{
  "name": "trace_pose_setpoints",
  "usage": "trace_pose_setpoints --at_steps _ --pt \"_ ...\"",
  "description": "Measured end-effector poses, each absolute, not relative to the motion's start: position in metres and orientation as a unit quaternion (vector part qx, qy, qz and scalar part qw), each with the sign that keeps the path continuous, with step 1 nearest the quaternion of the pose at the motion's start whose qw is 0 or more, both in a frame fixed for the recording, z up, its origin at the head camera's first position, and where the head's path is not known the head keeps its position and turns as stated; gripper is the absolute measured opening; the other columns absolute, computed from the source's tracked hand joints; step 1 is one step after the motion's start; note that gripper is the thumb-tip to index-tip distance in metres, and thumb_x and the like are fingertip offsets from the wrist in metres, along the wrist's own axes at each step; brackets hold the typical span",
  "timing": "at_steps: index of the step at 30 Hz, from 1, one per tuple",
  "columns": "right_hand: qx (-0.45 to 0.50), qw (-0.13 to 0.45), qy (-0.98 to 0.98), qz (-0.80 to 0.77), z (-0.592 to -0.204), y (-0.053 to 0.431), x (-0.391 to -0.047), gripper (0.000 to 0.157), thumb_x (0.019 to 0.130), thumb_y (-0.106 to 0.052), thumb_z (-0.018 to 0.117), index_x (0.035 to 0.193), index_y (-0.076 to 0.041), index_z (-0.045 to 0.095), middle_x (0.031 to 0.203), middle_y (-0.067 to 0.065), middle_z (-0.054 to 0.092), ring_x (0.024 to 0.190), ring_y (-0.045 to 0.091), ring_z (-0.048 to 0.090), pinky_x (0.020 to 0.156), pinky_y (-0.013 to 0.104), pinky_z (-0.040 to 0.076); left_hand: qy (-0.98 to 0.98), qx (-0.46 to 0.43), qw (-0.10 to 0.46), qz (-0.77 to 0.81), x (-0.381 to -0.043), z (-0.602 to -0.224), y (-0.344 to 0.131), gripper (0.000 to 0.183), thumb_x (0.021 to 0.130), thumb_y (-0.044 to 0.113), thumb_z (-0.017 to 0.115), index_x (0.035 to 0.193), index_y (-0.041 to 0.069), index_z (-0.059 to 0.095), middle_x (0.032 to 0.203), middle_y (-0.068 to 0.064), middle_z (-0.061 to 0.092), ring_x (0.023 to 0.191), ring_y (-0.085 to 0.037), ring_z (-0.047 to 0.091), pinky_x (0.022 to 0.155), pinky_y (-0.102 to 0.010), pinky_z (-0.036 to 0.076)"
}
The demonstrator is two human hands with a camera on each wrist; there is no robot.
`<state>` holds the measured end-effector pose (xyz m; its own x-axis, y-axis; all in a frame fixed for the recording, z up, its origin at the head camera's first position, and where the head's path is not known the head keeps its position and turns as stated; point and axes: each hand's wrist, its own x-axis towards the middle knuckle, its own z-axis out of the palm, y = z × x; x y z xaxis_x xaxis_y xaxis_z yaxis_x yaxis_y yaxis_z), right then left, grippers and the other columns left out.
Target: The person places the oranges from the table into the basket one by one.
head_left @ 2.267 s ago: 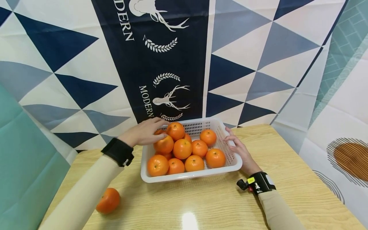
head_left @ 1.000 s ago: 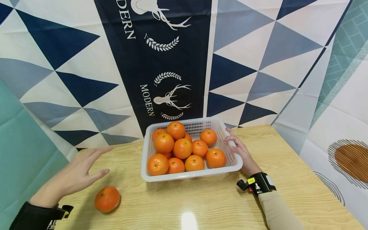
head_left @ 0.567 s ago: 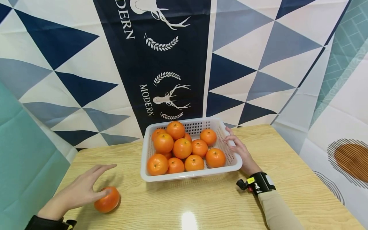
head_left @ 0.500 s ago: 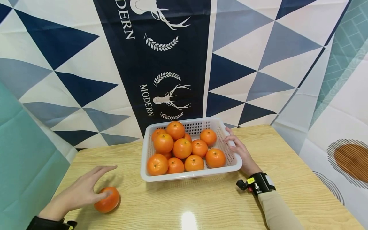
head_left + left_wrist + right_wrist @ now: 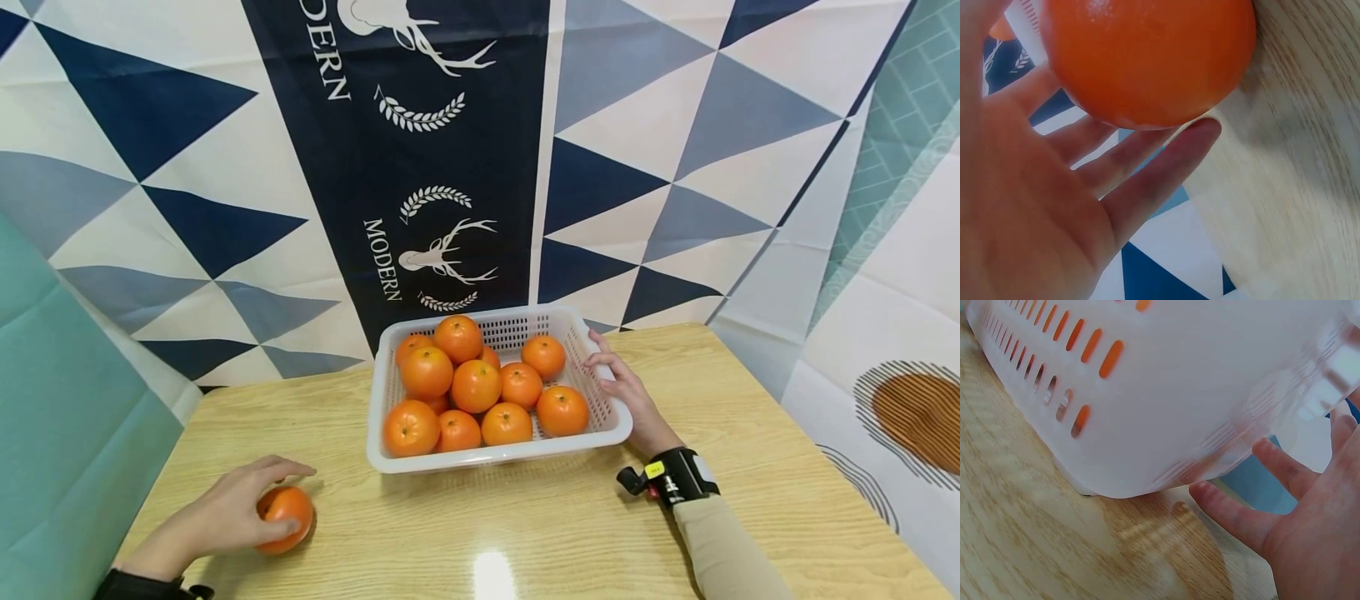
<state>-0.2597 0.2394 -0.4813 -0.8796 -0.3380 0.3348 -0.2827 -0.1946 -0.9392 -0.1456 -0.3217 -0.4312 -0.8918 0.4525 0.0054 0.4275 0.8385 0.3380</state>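
My left hand (image 5: 236,510) is around a lone orange (image 5: 287,518) at the table's left front. Its thumb crosses the near side, and its fingers reach past the far side. In the left wrist view the fingers (image 5: 1141,172) look fairly straight beside and below the orange (image 5: 1147,56); whether they touch it is hard to tell. Farther back stands a white plastic basket (image 5: 495,454) with several oranges (image 5: 477,387) heaped mostly on its left. My right hand (image 5: 633,404) holds the basket's right rim; two fingertips lie by the outer wall in the right wrist view.
The wooden table (image 5: 420,542) runs up to a wall cloth (image 5: 457,167) printed with triangles and deer heads, close behind the basket. A teal cloth (image 5: 67,433) borders the left, and a patterned white cloth (image 5: 862,375) borders the right.
My left hand came away from the oranges in the basket, swung left and forward, then lowered around the lone orange. My right hand and the basket have stayed in place.
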Motion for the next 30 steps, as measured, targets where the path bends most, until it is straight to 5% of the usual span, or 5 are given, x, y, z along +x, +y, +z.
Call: trace_pose_setpoints --at_steps 9,19,30 --pt "-0.248 0.017 0.627 -0.738 -0.482 0.239 -0.262 0.024 0.102 -0.003 0.036 0.121 -0.007 0.050 0.171 0.000 -0.005 0.154 0.037 -0.012 0.111 0.018 0.038 0.945 0.262 0.051 0.190 -0.147 -0.435 -0.324 0.029 0.078 0.038 0.079 0.104 0.027 0.072 0.099 0.014 0.072 0.080 0.002 0.059 0.065 -0.027 0.053" --pt "-0.245 0.019 0.626 -0.740 -0.482 0.239 -0.262 0.024 0.102 -0.003 0.036 0.120 -0.006 0.050 0.171 0.001 -0.004 0.153 0.039 -0.012 0.110 0.019 0.039 0.944 0.259 0.055 0.195 -0.148 -0.428 -0.321 0.031 0.077 0.034 0.081 0.104 0.025 0.072 0.100 0.012 0.072 0.081 0.001 0.059 0.064 -0.025 0.052" --pt "-0.242 0.024 0.626 -0.741 -0.483 0.239 -0.262 0.023 0.102 -0.005 0.037 0.121 -0.006 0.050 0.172 -0.001 -0.004 0.154 0.038 -0.011 0.110 0.020 0.039 0.948 0.263 -0.038 0.176 -0.150 -0.375 -0.319 0.037 0.074 0.022 0.082 0.106 0.032 0.069 0.101 0.011 0.071 0.080 -0.001 0.059 0.062 -0.027 0.055"
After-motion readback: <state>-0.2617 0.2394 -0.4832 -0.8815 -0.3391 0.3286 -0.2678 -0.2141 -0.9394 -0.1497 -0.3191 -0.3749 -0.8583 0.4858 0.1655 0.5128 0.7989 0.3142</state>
